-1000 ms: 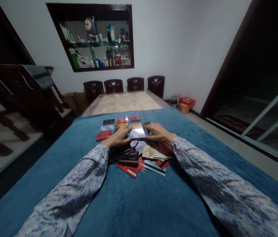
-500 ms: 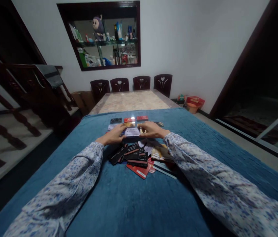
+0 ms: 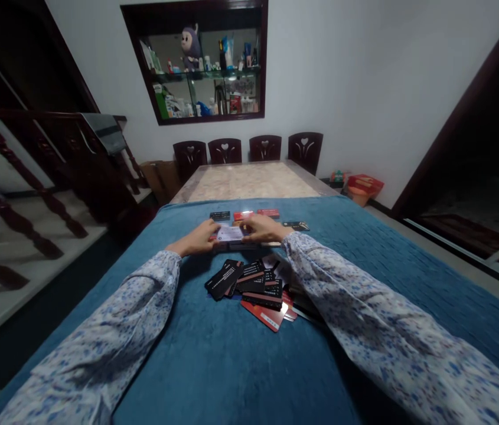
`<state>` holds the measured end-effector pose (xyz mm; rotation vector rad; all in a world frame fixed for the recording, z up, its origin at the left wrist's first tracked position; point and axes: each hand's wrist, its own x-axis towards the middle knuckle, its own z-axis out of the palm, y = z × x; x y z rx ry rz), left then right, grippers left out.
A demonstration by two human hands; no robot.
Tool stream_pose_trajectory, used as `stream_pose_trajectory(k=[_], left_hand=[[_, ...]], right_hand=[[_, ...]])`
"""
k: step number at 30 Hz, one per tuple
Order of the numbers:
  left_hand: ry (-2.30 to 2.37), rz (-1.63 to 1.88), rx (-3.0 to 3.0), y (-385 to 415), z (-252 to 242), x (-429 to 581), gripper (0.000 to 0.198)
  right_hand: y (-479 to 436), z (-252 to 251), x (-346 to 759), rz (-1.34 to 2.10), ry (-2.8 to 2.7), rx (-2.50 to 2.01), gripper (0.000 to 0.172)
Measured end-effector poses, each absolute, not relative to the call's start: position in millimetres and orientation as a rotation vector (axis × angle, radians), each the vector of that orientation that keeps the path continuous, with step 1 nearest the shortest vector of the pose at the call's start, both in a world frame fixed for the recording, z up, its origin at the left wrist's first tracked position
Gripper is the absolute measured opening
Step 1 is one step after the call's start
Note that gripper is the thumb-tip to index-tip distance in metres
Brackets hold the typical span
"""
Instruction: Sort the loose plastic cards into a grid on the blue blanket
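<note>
A pale lilac card lies level between my two hands, over the laid-out cards at the far side of the blue cloth. My left hand pinches its left end, and my right hand has its fingers closed on the right end. Whatever lies directly beneath the card is mostly covered. Nearer to me, black cards are fanned in a loose pile, with a red card sticking out under them. My right sleeve hides part of that pile.
Behind my hands lie a black card, a red card, another red card and a black patterned card. Blue cloth covers the near part of the table. Several dark chairs stand at its far end.
Both hands have moved left with the lilac card, relative to the cards behind. My right sleeve now covers more of the near pile. The view has turned slightly left.
</note>
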<state>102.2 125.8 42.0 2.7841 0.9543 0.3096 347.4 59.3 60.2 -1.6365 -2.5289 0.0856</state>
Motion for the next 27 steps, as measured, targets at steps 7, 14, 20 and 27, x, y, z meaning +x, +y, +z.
stream_pose_trajectory(k=[7, 14, 20, 27], left_hand=[[1.082, 0.290, 2.798, 142.8, 46.1, 90.0, 0.034], [1.136, 0.217, 2.838, 161.3, 48.6, 84.7, 0.030], [1.213, 0.179, 2.844, 176.4, 45.5, 85.6, 0.031], [1.257, 0.120, 2.801, 190.9, 38.0, 89.0, 0.033]], right_hand=[[82.2, 64.8, 328.4, 0.012, -2.553, -1.681, 0.037], [100.0, 67.5, 315.4, 0.016, -2.552, -1.715, 0.037], [115.8, 63.8, 310.2, 0.044, -2.551, -1.751, 0.044], [129.1, 57.2, 306.2, 0.082, -2.556, -1.754, 0.040]])
